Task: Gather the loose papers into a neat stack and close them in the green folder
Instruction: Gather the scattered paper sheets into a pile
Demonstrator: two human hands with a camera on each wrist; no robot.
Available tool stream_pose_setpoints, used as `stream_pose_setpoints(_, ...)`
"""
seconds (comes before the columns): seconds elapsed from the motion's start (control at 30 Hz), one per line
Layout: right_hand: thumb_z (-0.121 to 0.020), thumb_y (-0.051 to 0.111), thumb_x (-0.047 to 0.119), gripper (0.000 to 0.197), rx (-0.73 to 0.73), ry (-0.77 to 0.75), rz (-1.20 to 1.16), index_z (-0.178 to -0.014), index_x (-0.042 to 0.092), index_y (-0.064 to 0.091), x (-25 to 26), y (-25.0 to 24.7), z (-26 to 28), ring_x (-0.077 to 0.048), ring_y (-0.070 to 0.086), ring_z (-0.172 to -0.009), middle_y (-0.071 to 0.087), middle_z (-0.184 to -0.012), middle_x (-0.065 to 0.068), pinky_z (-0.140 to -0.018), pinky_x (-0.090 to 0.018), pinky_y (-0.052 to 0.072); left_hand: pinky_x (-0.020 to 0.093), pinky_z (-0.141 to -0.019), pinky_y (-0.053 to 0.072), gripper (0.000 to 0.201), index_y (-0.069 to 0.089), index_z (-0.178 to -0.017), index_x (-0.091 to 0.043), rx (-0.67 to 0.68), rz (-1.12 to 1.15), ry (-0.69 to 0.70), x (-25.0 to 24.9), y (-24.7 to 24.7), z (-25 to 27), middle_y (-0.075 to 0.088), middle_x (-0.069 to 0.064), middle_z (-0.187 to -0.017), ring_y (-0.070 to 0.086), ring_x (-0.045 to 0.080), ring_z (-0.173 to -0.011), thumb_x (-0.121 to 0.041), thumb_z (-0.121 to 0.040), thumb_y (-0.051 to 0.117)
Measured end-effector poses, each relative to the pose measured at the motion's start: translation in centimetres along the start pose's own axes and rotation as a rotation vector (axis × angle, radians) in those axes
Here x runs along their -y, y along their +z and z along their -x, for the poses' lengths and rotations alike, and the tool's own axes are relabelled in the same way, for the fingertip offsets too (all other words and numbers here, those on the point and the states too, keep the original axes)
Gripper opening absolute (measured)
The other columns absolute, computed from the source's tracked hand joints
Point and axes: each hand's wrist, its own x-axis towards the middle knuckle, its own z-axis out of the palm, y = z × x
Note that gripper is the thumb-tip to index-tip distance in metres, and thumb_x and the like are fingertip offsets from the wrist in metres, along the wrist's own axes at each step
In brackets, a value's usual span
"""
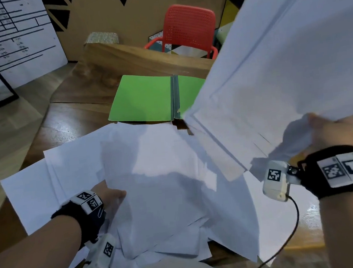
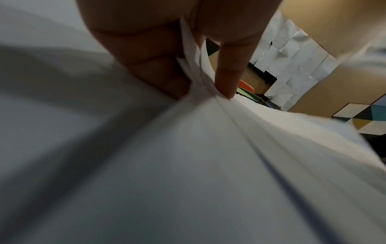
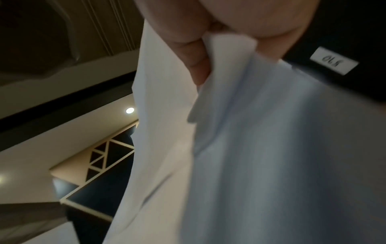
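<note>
The green folder lies open and flat on the far part of the wooden table. Loose white papers are spread in a messy pile in front of it. My right hand holds a thick fan of sheets raised high at the right, gripping them at their lower edge; the right wrist view shows the fingers curled round that bunch. My left hand reaches under the pile's left side, its thumb and finger pinching several sheets.
A red chair stands behind the table's far edge, with a patterned wall and a cardboard-brown panel beyond it. A board with black lines leans at the far left. A thin cable runs from my right wrist over the table's near right.
</note>
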Motion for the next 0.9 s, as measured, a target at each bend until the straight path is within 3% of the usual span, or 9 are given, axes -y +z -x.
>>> stream_pose_setpoints(0.07,-0.076,0.066,0.019,0.02,0.026,0.006,-0.02,-0.094,0.016,0.06,0.0,1.8,0.4,-0.021,0.064,-0.089,0.066,-0.097,-0.005,-0.085,-0.032,0.049,0.035,-0.089,0.043,0.041,0.058,-0.119,-0.004,0.002,0.019,-0.004,0.2,0.1,-0.3,0.062,0.021,-0.121,0.058,0.033,-0.105,-0.01,-0.079,0.067)
stream_pose_setpoints(0.17,-0.075,0.064,0.008,0.014,0.155,-0.008,-0.011,-0.088,0.011,0.06,-1.2,4.9,2.0,-0.018,0.058,-0.075,0.063,-0.087,-0.007,-0.078,-0.029,0.042,0.034,-0.091,0.043,0.043,0.056,-0.121,-0.004,-0.002,0.03,-0.015,0.3,0.2,-0.5,0.061,0.02,-0.119,0.056,0.031,-0.102,-0.01,-0.08,0.066)
stream_pose_setpoints(0.27,-0.078,0.062,0.006,0.034,0.295,0.086,0.266,-0.112,0.004,0.061,-4.6,8.1,4.0,-0.028,0.063,-0.097,0.067,-0.105,-0.016,-0.081,-0.032,0.047,0.031,-0.086,0.039,0.035,0.057,-0.117,0.002,0.003,0.065,-0.03,0.4,0.2,-0.7,0.06,0.02,-0.113,0.051,0.027,-0.096,-0.009,-0.084,0.061)
stream_pose_setpoints(0.4,-0.081,0.062,0.007,0.053,0.632,0.263,0.438,-0.131,0.007,0.042,-8.4,11.5,8.5,-0.035,0.056,-0.113,0.058,-0.126,-0.02,-0.095,-0.042,0.047,0.031,-0.096,0.036,0.044,0.051,-0.129,-0.003,-0.01,0.216,-0.031,0.7,0.3,-1.0,0.053,0.019,-0.133,0.049,0.035,-0.121,-0.027,-0.092,0.052)
stream_pose_setpoints(0.47,-0.085,0.058,0.008,0.057,0.749,0.206,0.535,-0.138,0.008,0.035,-9.2,12.4,10.8,-0.032,0.052,-0.121,0.052,-0.133,-0.018,-0.098,-0.033,0.042,0.03,-0.097,0.033,0.049,0.046,-0.134,-0.007,0.026,0.195,-0.001,0.9,0.4,-1.1,0.051,0.015,-0.137,0.046,0.032,-0.126,-0.03,-0.091,0.052)
stream_pose_setpoints(0.63,-0.084,0.05,0.005,0.052,0.904,0.173,0.511,-0.134,0.02,0.044,-10.0,13.2,12.9,-0.026,0.058,-0.096,0.061,-0.113,-0.007,-0.081,-0.031,0.047,0.033,-0.098,0.039,0.074,0.053,-0.127,-0.007,0.113,0.086,0.031,1.1,-0.3,-1.1,0.059,0.016,-0.129,0.054,0.031,-0.117,-0.041,-0.064,0.074)
stream_pose_setpoints(0.73,-0.084,0.058,0.015,0.051,0.73,0.186,0.632,-0.134,0.016,0.047,-10.5,11.4,9.7,-0.029,0.054,-0.116,0.055,-0.13,-0.01,-0.093,-0.031,0.044,0.032,-0.095,0.037,0.065,0.048,-0.13,-0.006,0.102,0.077,0.047,0.9,-0.4,-0.8,0.055,0.017,-0.132,0.051,0.032,-0.121,-0.024,-0.072,0.073)
stream_pose_setpoints(0.83,-0.079,0.058,0.029,0.059,0.377,0.384,0.911,-0.134,0.021,0.039,-11.3,7.9,6.4,-0.041,0.041,-0.123,0.038,-0.137,-0.016,-0.101,-0.046,0.037,0.032,-0.093,0.038,0.084,0.046,-0.133,-0.01,0.1,0.063,0.064,1.0,-0.4,-0.6,0.055,0.014,-0.132,0.051,0.031,-0.121,-0.037,-0.057,0.069)
stream_pose_setpoints(0.9,-0.076,0.059,0.029,0.062,0.276,0.507,0.971,-0.132,0.017,0.033,-12.3,5.6,5.3,-0.043,0.037,-0.123,0.032,-0.133,-0.017,-0.098,-0.048,0.035,0.032,-0.09,0.039,0.087,0.048,-0.132,-0.012,0.093,0.069,0.072,1.4,-0.5,-0.9,0.057,0.013,-0.13,0.053,0.03,-0.118,-0.037,-0.052,0.067)
